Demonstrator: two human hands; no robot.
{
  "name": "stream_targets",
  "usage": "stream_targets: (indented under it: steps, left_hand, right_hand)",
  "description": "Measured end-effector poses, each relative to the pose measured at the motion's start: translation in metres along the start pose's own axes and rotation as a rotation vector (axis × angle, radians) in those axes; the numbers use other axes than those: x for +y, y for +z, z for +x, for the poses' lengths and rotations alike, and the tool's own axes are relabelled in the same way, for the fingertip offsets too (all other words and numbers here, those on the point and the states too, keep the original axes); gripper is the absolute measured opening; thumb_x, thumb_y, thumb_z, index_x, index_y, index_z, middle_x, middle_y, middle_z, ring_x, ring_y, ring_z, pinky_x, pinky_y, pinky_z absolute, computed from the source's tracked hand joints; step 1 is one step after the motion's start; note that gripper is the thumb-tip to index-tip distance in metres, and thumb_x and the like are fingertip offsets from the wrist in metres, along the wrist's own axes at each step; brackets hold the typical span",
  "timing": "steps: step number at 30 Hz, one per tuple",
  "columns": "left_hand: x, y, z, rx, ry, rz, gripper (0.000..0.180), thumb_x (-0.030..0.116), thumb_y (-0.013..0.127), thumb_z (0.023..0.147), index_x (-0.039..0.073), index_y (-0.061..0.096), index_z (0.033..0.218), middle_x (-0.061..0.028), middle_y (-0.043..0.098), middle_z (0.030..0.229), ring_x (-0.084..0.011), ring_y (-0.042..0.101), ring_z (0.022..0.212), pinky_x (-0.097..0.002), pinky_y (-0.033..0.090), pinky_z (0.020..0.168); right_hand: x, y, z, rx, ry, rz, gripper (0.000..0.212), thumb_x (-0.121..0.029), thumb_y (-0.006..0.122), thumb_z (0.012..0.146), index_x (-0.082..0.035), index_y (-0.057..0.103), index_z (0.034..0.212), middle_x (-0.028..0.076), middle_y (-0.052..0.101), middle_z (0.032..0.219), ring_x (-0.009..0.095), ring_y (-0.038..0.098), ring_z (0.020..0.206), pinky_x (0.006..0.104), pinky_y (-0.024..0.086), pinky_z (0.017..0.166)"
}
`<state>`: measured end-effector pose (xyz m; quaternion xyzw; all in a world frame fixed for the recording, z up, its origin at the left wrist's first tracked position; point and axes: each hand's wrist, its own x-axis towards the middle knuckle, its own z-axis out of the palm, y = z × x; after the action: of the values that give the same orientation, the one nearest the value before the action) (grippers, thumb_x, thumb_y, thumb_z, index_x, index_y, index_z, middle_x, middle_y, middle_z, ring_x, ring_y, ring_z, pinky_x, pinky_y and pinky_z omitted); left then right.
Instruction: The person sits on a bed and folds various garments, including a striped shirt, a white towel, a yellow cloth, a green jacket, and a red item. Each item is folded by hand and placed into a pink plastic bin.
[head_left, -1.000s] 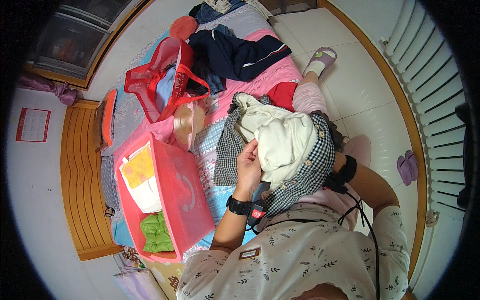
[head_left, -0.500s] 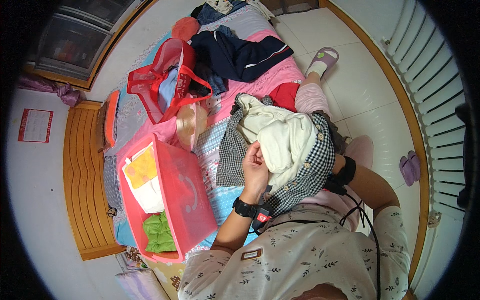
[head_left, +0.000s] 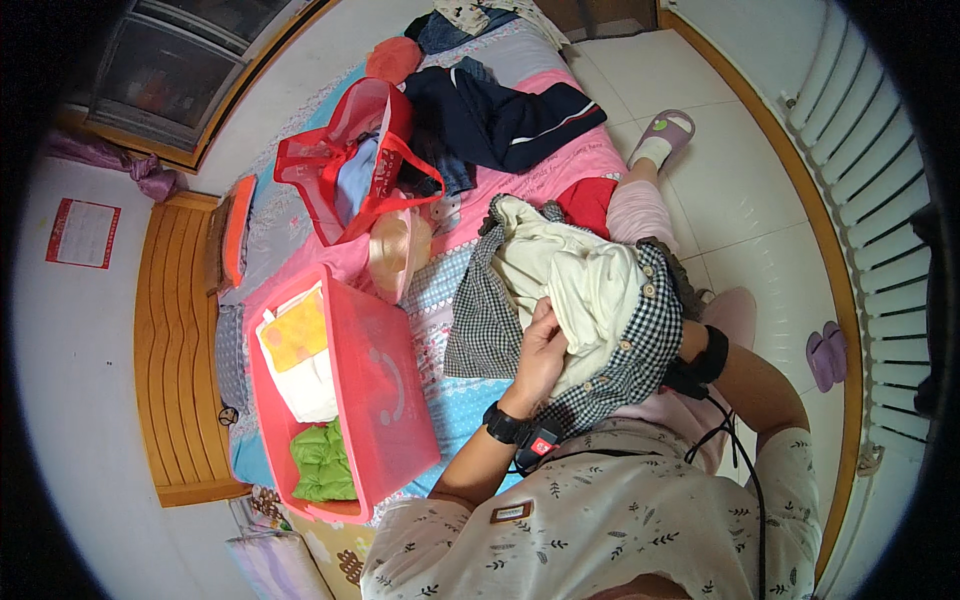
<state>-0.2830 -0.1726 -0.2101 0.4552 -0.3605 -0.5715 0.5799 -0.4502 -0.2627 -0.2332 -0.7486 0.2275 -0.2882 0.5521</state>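
A black-and-white checked jacket [head_left: 482, 325] with buttons and a cream lining [head_left: 598, 295] lies bunched across my lap and the bed edge, its inside turned up. My left hand [head_left: 542, 350] pinches a fold of that lining near the middle. At the jacket's right side, my right hand [head_left: 692, 342] reaches under the buttoned edge, so its fingers are hidden. Dark bands circle both wrists, and a black cable hangs by the right forearm.
Left of me, a pink plastic bin [head_left: 385, 400] holds a green garment [head_left: 322, 463] and white and yellow cloth. Beyond are a red mesh bag [head_left: 325, 160], a straw-coloured hat [head_left: 398, 245], a navy garment [head_left: 500, 120] and red cloth [head_left: 588, 203]. Purple slippers [head_left: 826, 355] lie on the floor.
My left hand has shifted right and lower across the lining, where folds have been drawn up. The whole view has also slid slightly; my right hand remains under the jacket edge.
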Motion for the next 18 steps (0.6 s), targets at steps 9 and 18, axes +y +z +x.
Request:
stream_targets:
  steps: [9,18]
  left_hand:
    - [0.022,0.017,-0.002,-0.074,-0.07,-0.169,0.061,0.008,0.057,0.096,0.003,0.026,0.148,-0.0096,0.045,0.142,-0.0171,0.046,0.127,-0.031,0.037,0.107]
    - [0.026,0.003,0.007,-0.087,0.014,0.048,0.075,0.0,0.06,0.091,0.005,0.018,0.153,-0.0103,0.028,0.154,-0.0196,0.028,0.14,-0.0315,0.021,0.115]
  right_hand:
    - [0.001,-0.004,-0.007,0.009,0.013,0.0,0.041,-0.015,0.064,0.079,0.001,0.056,0.116,0.017,0.061,0.108,0.027,0.057,0.103,0.0357,0.044,0.094]
    - [0.001,-0.014,-0.024,0.024,0.057,-0.001,0.041,-0.014,0.064,0.079,0.001,0.056,0.116,0.017,0.061,0.108,0.027,0.057,0.102,0.0353,0.044,0.094]
